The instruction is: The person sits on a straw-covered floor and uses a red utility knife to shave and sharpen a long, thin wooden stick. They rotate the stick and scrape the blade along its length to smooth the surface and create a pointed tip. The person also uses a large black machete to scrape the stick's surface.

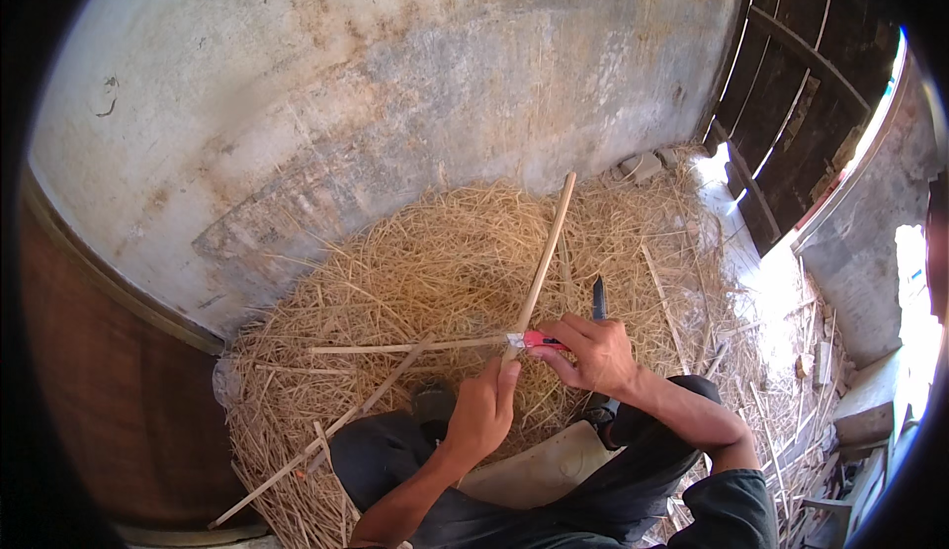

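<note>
My left hand grips the lower end of a pale wooden stick, which slants up and away to the right. My right hand is closed around a red utility knife. Its pale metallic tip meets the stick just above my left fingers. Beyond my right knuckles, a dark, blade-like thing points away; whether it lies on the straw or is held is hidden. Another thin stick lies to the left, its right end close to the knife tip.
Loose straw covers the floor before a stained wall. A long stick lies crossways by my left knee. A pale container-like object is between my legs. Dark wooden planks stand at right, a brown panel at left.
</note>
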A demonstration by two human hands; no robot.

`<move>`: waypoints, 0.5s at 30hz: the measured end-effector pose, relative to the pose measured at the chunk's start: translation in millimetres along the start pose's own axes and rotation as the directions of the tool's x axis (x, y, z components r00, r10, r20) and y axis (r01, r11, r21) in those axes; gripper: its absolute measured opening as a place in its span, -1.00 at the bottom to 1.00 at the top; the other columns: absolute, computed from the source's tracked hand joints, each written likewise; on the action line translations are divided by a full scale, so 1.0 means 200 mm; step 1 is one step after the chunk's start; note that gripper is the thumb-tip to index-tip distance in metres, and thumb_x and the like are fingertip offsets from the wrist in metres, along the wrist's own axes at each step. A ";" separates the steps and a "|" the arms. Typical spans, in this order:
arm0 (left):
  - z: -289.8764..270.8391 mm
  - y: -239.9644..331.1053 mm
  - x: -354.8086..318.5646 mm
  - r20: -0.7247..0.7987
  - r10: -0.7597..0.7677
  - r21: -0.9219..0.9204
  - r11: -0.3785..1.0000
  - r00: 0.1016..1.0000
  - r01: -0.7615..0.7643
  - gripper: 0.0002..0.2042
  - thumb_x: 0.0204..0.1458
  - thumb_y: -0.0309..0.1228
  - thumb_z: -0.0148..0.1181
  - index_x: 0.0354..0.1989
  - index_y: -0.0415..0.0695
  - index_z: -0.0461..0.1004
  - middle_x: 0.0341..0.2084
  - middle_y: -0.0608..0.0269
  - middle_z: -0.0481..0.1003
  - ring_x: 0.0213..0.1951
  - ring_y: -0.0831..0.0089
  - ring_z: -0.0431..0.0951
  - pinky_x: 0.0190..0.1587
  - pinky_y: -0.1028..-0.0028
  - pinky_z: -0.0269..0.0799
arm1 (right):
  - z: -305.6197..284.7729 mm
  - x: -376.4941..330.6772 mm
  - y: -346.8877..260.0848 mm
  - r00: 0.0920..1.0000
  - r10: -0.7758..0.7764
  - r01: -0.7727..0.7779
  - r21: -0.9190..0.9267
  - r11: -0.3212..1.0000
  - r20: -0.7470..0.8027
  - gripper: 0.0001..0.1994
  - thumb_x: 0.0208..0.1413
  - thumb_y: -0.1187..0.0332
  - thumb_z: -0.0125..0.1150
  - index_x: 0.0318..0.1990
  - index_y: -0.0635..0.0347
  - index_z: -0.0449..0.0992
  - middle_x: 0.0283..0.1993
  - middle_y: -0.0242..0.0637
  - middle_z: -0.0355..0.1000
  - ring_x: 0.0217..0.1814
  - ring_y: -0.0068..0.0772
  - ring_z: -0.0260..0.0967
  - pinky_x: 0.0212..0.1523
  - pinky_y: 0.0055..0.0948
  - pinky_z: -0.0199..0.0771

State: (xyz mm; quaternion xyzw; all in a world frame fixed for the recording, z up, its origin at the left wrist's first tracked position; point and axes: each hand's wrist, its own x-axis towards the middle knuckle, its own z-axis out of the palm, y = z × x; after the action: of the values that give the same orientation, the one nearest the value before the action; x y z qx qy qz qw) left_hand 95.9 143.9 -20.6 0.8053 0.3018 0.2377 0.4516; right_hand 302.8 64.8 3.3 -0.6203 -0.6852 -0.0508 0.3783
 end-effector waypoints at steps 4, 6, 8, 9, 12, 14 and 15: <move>-0.01 0.02 -0.07 0.098 -0.055 0.057 0.997 0.994 0.050 -0.59 0.52 -0.15 -0.12 -0.23 -0.26 0.45 -0.72 0.15 0.34 -0.68 0.25 0.40 -0.54 0.22 0.28 | -0.10 0.08 0.20 0.958 0.225 -0.244 -0.096 0.965 -0.179 -0.80 0.29 0.21 0.35 -0.13 0.13 0.72 -0.45 -0.25 0.57 -0.60 -0.35 0.49 -0.58 -0.39 0.48; 0.01 0.02 -0.09 0.143 -0.049 0.044 0.998 0.988 0.043 -0.59 0.52 -0.15 -0.11 -0.25 -0.25 0.46 -0.73 0.15 0.32 -0.70 0.24 0.38 -0.55 0.22 0.26 | -0.21 0.15 0.42 0.886 0.347 -0.385 -0.073 0.920 -0.308 -0.74 0.35 0.16 0.28 -0.10 0.15 0.72 -0.49 -0.22 0.57 -0.65 -0.35 0.43 -0.58 -0.38 0.44; 0.00 0.01 -0.10 0.189 -0.067 0.052 0.997 0.980 0.058 -0.57 0.52 -0.13 -0.11 -0.25 -0.25 0.46 -0.72 0.18 0.33 -0.69 0.29 0.37 -0.53 0.23 0.27 | -0.28 0.15 0.58 0.818 0.436 -0.495 -0.073 0.866 -0.376 -0.71 0.37 0.15 0.25 -0.10 0.19 0.71 -0.52 -0.19 0.56 -0.66 -0.33 0.40 -0.56 -0.33 0.42; -0.02 0.00 -0.11 0.211 -0.078 0.058 0.996 0.974 0.068 -0.56 0.52 -0.12 -0.11 -0.26 -0.25 0.46 -0.72 0.19 0.34 -0.68 0.32 0.36 -0.53 0.23 0.27 | -0.31 0.15 0.63 0.797 0.454 -0.530 -0.101 0.842 -0.398 -0.70 0.38 0.15 0.24 -0.11 0.21 0.70 -0.52 -0.16 0.56 -0.66 -0.32 0.40 -0.55 -0.31 0.43; -0.08 -0.05 -0.05 0.209 -0.160 -0.044 0.984 0.965 0.173 -0.53 0.52 -0.07 -0.13 -0.29 -0.24 0.44 -0.69 0.23 0.38 -0.62 0.41 0.35 -0.48 0.26 0.28 | -0.30 0.11 0.63 0.804 0.579 -0.595 -0.223 0.772 -0.138 -0.68 0.37 0.12 0.21 -0.03 0.18 0.66 -0.44 -0.07 0.60 -0.50 -0.16 0.53 -0.39 -0.16 0.51; -0.08 -0.10 -0.03 0.168 -0.100 -0.165 0.978 0.981 0.128 -0.55 0.52 -0.08 -0.11 -0.30 -0.21 0.42 -0.69 0.26 0.30 -0.64 0.41 0.29 -0.50 0.28 0.23 | -0.21 -0.04 0.69 0.831 0.519 -0.400 -0.430 0.809 0.203 -0.66 0.38 0.08 0.19 0.01 0.16 0.64 -0.42 -0.07 0.60 -0.43 -0.10 0.55 -0.34 -0.09 0.47; -0.08 -0.12 -0.03 0.168 -0.104 -0.222 0.965 0.980 0.141 -0.55 0.52 -0.08 -0.12 -0.30 -0.20 0.42 -0.68 0.30 0.29 -0.61 0.46 0.28 -0.48 0.31 0.23 | -0.17 -0.08 0.72 0.819 0.505 -0.394 -0.371 0.841 0.273 -0.65 0.38 0.07 0.19 0.03 0.15 0.63 -0.41 -0.06 0.60 -0.39 -0.05 0.56 -0.31 -0.06 0.46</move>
State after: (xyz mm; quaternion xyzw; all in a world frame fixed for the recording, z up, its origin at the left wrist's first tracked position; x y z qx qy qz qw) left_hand 75.0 159.6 -33.5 0.7425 0.2850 0.1797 0.5790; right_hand 444.7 66.6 -39.1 -0.8140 -0.5589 0.0525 0.1494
